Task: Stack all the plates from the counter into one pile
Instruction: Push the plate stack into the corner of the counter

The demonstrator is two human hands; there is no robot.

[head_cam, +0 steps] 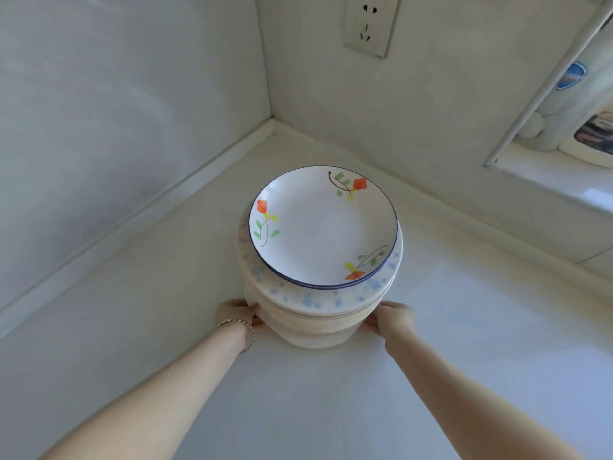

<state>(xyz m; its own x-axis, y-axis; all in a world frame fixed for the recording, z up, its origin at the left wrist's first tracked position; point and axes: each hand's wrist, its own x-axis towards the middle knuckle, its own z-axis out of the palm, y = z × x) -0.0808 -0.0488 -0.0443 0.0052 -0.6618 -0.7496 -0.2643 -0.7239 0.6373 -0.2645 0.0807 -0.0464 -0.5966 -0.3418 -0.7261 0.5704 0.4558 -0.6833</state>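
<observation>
One pile of several plates (318,313) stands on the white counter (166,293) near the wall corner. On top lies a white plate with a blue rim and orange flowers (323,227). Under it is a wider plate with pale blue speckles (308,298), then cream plates. My left hand (237,315) holds the bottom of the pile on its left side, with a bracelet on the wrist. My right hand (389,318) holds the bottom on the right side. The fingertips of both hands are hidden under the pile.
Two white walls meet in a corner behind the pile. A wall socket (370,24) sits high on the right wall. A window sill (547,180) with a white bottle and other items lies at the far right.
</observation>
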